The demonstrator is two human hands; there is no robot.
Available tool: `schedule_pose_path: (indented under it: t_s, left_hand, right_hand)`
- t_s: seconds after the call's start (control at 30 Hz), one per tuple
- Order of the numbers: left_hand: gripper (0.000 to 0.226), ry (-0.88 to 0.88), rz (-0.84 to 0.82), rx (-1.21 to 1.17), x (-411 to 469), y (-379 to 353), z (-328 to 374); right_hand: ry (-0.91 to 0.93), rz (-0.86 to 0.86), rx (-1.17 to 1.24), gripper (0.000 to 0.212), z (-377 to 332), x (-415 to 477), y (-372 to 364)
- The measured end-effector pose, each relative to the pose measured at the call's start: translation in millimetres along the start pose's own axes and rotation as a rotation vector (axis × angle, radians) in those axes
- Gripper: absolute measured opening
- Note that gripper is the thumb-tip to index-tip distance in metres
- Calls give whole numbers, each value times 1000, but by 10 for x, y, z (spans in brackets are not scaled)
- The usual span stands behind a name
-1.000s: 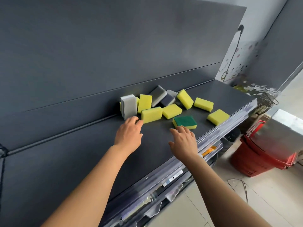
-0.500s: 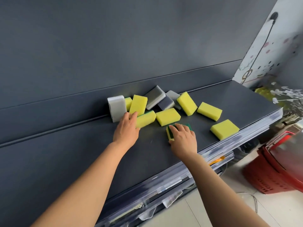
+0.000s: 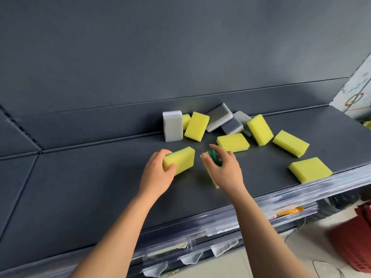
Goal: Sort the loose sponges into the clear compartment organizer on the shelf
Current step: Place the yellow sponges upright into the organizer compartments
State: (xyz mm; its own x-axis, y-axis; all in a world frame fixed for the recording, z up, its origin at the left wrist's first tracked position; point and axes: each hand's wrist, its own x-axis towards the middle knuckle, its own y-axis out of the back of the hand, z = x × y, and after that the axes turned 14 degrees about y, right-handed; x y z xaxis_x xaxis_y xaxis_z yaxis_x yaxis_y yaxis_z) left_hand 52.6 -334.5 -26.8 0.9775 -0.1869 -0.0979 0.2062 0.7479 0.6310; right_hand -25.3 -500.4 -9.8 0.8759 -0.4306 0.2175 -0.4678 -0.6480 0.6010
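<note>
My left hand (image 3: 158, 173) grips a yellow sponge with a green edge (image 3: 181, 159), lifted a little off the dark shelf (image 3: 80, 187). My right hand (image 3: 224, 169) holds a green-backed yellow sponge (image 3: 213, 158) tilted on its edge, mostly hidden by the fingers. Several more loose sponges lie behind and to the right: a yellow one (image 3: 232, 142) just past my right hand, another yellow one (image 3: 310, 169) near the front edge, a grey one (image 3: 172, 126) standing against the back panel. No clear organizer is in view.
The shelf's back panel (image 3: 180, 57) rises right behind the sponge pile. Clear price-strip rails (image 3: 261, 207) run along the shelf's front edge, with lower shelves beneath. A red basket (image 3: 353, 237) stands on the floor at lower right. The shelf's left part holds nothing.
Both hands have closed on sponges and drawn them toward me: the left lifted the green-edged yellow one, the right tipped the green-backed one up on edge. The camera has swung left.
</note>
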Motion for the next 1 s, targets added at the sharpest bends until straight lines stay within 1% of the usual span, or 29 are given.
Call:
schedule_pose_path:
  t_s: [0.1,0.17,0.27,0.33,0.4,0.47,0.53,0.6,0.73,0.87,1.0]
  left_hand:
    - [35,84,24,-147,-190,207,-164]
    - [34,113,85,-212,-309,341,-281]
    - [22,90,182,-240,-481,591,-495]
    - [17,68,234,-245,-590,773,-663]
    - [18,68,302,-260,-721,983,-858]
    - [21,102,371,-305,-853,1189,-1043]
    - [24,145,422,-385,-1025,1445,-1248]
    - [26,181,468,-441,-1214,1724,-1483]
    - [29,247,549,-506,-1619,2260,-1976]
    - [29,307,643,-552,-2012,2770,-2419]
    - [28,342,735,-531,-2382,3213,-2888]
  right_hand:
    - [-32,15,327,32,-223,-53,-179]
    - [-114,5,499,27,-379,-110,-319]
    - [-193,-54,630,38,-627,-225,-558]
    - [-167,-105,659,37,-799,-332,-706]
    - [-95,-161,656,30,-986,-461,-881]
    - [-41,-190,643,22,-1160,-583,-1062]
    - [14,-200,595,18,-1352,-720,-1290]
    - [91,-214,539,16,-1567,-897,-1538]
    - [210,-280,582,14,-2056,-1318,-1998]
    - [268,-342,658,16,-2543,-1739,-2433]
    - [315,-401,704,18,-2970,-2149,-2854]
